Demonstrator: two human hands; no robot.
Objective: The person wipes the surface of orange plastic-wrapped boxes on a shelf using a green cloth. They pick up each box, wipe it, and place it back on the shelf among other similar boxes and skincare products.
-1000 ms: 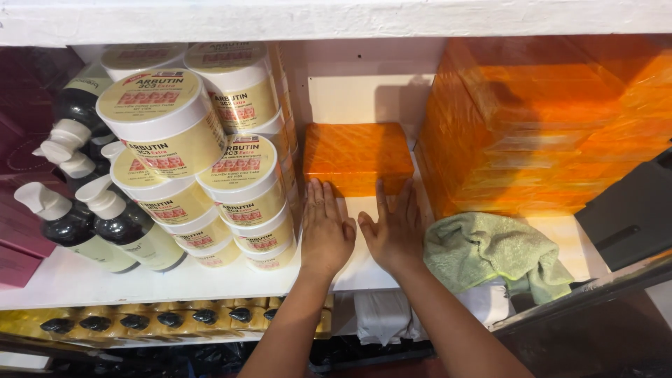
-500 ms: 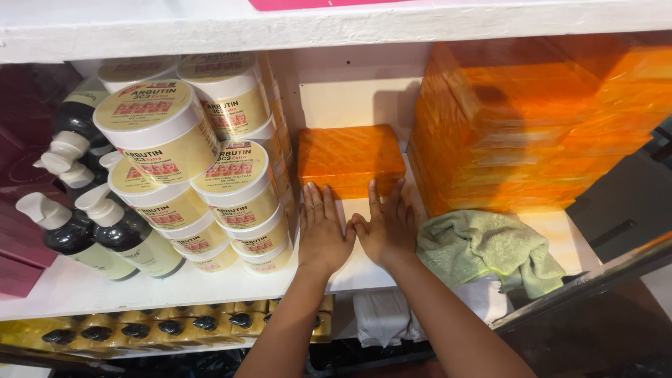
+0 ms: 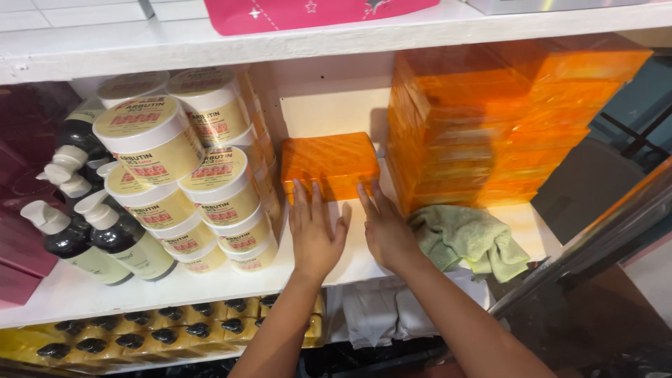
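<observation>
An orange wrapped packet (image 3: 329,162) lies on the white shelf (image 3: 357,262), pushed toward the back between the jars and the tall orange stack. My left hand (image 3: 313,234) lies flat on the shelf, fingertips against the packet's front left face. My right hand (image 3: 386,229) is flat beside it, fingers touching the packet's front right corner. Neither hand holds anything.
Stacked cream jars (image 3: 203,189) crowd the left of the packet, with dark pump bottles (image 3: 105,234) further left. A tall stack of orange wrapped packets (image 3: 490,126) stands at right. A green cloth (image 3: 472,241) lies by my right hand. Yellow bottles (image 3: 161,336) fill the shelf below.
Both hands stay flat against the packet's front; the packet sits slightly deeper on the shelf and the view has shifted a little.
</observation>
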